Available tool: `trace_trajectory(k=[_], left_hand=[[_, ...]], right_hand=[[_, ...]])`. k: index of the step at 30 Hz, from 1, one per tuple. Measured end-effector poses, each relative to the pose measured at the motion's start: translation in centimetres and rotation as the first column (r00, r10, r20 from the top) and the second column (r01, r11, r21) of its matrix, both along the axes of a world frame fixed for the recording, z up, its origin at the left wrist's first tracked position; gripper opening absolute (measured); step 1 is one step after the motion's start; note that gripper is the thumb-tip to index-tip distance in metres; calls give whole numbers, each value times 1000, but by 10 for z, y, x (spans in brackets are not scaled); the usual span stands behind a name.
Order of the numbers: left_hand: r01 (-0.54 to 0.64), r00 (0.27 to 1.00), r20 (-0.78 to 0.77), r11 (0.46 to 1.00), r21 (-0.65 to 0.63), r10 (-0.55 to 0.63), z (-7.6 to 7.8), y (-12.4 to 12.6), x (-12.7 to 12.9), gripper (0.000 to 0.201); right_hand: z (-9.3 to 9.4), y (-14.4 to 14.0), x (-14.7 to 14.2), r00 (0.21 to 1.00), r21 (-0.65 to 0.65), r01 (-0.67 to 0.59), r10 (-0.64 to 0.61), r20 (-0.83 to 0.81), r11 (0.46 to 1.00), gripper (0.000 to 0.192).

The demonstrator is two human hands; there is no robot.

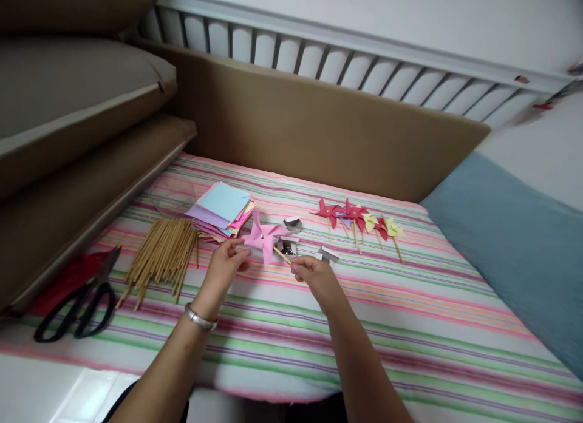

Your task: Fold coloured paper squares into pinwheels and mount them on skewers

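A pink paper pinwheel with a small round pin at its centre is held above the striped cloth. My right hand pinches its thin wooden stick between thumb and fingers. At the pinwheel's left blade is my left hand, its index finger and thumb apart. The fingertips are at the blade's edge; whether they touch it I cannot tell. Just behind the pinwheel are small white boxes, one an open box with dark metal pins, another a box farther back.
A stack of coloured paper squares lies behind a pile of wooden sticks. Black-handled scissors rest at the left on something red. Several finished pinwheels lie at the right. Brown cushions and a panel border the cloth.
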State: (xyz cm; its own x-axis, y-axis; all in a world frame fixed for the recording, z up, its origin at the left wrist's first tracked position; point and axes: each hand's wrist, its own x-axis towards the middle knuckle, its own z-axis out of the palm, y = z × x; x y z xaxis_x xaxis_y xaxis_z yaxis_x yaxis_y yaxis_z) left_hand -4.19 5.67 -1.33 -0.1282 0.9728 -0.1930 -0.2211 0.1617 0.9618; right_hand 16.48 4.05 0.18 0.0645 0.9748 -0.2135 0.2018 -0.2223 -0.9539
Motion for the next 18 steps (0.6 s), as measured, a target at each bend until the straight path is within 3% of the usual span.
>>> trace_trajectory(k=[6, 11, 18], left_hand=[[-22, 984, -176, 995, 97, 39, -11, 1, 3, 40], [29, 863, -492, 960, 277, 116, -22, 3, 0, 29], [60, 794, -580, 926, 373, 183, -21, 0, 6, 52]], right_hand=[[-5, 1, 0, 999, 38, 27, -26, -32, 999, 19], [0, 0, 0, 998, 27, 37, -36, -52, 999, 20], [14, -5, 5, 999, 7, 37, -36, -35, 999, 22]])
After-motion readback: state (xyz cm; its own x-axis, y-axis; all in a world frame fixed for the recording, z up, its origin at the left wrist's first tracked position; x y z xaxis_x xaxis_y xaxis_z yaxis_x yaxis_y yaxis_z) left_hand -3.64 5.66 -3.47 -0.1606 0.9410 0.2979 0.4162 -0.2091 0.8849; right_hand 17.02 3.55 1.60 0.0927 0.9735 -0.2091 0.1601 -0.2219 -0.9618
